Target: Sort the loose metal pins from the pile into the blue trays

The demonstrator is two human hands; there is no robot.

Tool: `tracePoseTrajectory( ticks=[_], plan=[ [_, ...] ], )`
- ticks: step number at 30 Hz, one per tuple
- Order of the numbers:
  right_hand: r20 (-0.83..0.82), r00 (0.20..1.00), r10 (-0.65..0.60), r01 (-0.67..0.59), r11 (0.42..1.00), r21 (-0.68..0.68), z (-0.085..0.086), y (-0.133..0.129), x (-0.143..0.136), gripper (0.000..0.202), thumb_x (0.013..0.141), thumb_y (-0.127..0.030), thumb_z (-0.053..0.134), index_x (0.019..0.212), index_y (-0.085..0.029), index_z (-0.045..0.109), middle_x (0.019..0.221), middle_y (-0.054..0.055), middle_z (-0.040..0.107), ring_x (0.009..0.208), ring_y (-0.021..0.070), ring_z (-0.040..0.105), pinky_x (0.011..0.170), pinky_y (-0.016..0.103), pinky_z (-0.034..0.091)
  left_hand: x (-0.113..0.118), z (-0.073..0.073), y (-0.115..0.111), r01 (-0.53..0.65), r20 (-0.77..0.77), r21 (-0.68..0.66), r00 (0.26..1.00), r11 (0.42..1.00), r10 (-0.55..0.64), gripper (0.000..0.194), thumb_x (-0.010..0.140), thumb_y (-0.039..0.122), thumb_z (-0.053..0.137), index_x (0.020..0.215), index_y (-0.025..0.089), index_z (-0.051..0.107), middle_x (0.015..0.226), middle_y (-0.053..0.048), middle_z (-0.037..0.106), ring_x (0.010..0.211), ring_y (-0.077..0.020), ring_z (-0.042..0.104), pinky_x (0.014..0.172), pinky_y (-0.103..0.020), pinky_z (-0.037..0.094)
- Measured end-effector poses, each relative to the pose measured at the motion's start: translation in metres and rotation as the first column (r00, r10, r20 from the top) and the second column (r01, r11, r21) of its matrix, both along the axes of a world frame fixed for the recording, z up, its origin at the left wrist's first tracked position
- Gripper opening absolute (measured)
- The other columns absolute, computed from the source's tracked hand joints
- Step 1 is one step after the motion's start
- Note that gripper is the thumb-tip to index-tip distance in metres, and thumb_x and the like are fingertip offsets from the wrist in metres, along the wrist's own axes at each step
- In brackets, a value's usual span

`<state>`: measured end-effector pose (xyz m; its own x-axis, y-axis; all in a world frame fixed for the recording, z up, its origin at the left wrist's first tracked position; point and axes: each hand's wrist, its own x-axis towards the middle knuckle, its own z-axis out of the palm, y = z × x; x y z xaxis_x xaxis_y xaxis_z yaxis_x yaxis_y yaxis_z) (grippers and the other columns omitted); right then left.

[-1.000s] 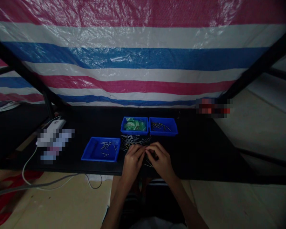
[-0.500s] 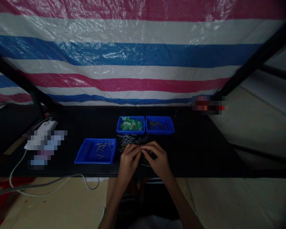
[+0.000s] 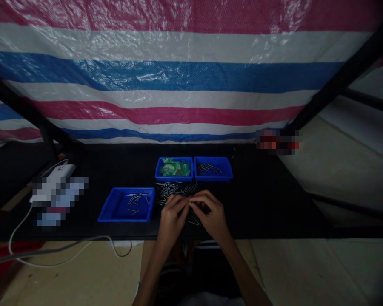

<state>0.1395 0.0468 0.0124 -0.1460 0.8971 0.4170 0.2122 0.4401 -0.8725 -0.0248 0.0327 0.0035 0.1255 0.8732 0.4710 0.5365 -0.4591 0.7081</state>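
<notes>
My left hand (image 3: 173, 213) and my right hand (image 3: 211, 212) meet at their fingertips above the near part of the black table. Both are closed in a pinch; whatever lies between the fingers is too small to make out. Just beyond them is a loose pile of thin metal pins (image 3: 169, 188), and a few more lie under my right hand. Left of my hands, a blue tray (image 3: 115, 216) holds several pins. Behind the pile, one blue tray (image 3: 174, 178) contains green and clear plastic packets, and beside it another blue tray (image 3: 213, 178) holds dark thin pins.
A white power strip (image 3: 62, 171) with cables lies at the table's left, beside a blurred item. Another blurred red item (image 3: 268, 140) is at the back right corner. Striped plastic sheeting (image 3: 191, 76) hangs behind the black table (image 3: 258, 204), between dark frame bars.
The whole view has shifted slightly, with the table and trays a little lower in the picture. My hands stay pinched together in nearly the same place.
</notes>
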Motion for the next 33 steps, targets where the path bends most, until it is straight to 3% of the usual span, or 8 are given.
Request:
tracePoseTrajectory(
  ticks=[7, 24, 28, 31, 33],
  plan=[
    [-0.001, 1.000, -0.013, 0.013, 1.000, 0.014, 0.001, -0.001, 0.000, 0.007, 0.094, -0.020, 0.068, 0.096, -0.024, 0.074, 0.094, 0.002, 0.068, 0.073, 0.0125, 0.062, 0.062, 0.025, 0.050, 0.000, -0.001, 0.000, -0.002, 0.031, -0.002, 1.000, 1.000, 0.002, 0.025, 0.100, 0.019, 0.061, 0.119, 0.027, 0.075, 0.097, -0.003, 0.074, 0.093, -0.0190, 0.062, 0.084, -0.032, 0.051],
    [-0.028, 0.998, -0.064, 0.065, 0.997, 0.036, 0.001, -0.005, -0.001, 0.005, 0.094, -0.021, 0.069, 0.095, -0.025, 0.073, 0.097, 0.003, 0.073, 0.081, 0.0156, 0.069, 0.064, 0.027, 0.052, 0.000, 0.002, 0.000, -0.038, 0.128, -0.038, 0.991, 0.999, 0.043, 0.017, 0.097, 0.023, 0.066, 0.109, 0.027, 0.078, 0.096, -0.002, 0.076, 0.091, -0.0190, 0.066, 0.083, -0.033, 0.051],
    [-0.060, 0.974, -0.216, 0.221, 0.972, 0.084, 0.016, 0.012, 0.005, 0.005, 0.095, -0.025, 0.069, 0.096, -0.024, 0.073, 0.098, 0.003, 0.079, 0.080, 0.0169, 0.072, 0.066, 0.028, 0.055, 0.000, 0.005, -0.001, -0.068, 0.144, -0.070, 0.986, 0.995, 0.078, 0.016, 0.098, 0.024, 0.065, 0.108, 0.028, 0.077, 0.096, -0.002, 0.077, 0.091, -0.0193, 0.067, 0.084, -0.034, 0.050],
    [-0.044, 0.879, -0.475, 0.474, 0.858, 0.196, 0.034, 0.046, 0.020, 0.011, 0.094, -0.031, 0.069, 0.099, -0.024, 0.076, 0.093, 0.003, 0.079, 0.068, 0.0164, 0.068, 0.064, 0.029, 0.054, -0.001, 0.006, -0.001, -0.076, 0.147, -0.078, 0.985, 0.994, 0.087, 0.015, 0.099, 0.025, 0.064, 0.105, 0.028, 0.077, 0.095, -0.002, 0.077, 0.090, -0.0194, 0.067, 0.084, -0.034, 0.050],
    [0.051, 0.830, -0.556, 0.531, 0.814, 0.238, 0.043, 0.070, 0.032, 0.016, 0.095, -0.035, 0.068, 0.100, -0.022, 0.077, 0.091, 0.004, 0.079, 0.065, 0.0164, 0.066, 0.065, 0.030, 0.054, -0.001, 0.006, -0.001, -0.078, 0.142, -0.077, 0.986, 0.994, 0.088, 0.015, 0.099, 0.026, 0.063, 0.103, 0.027, 0.078, 0.094, -0.002, 0.077, 0.090, -0.0197, 0.067, 0.084, -0.035, 0.050]
  ],
)
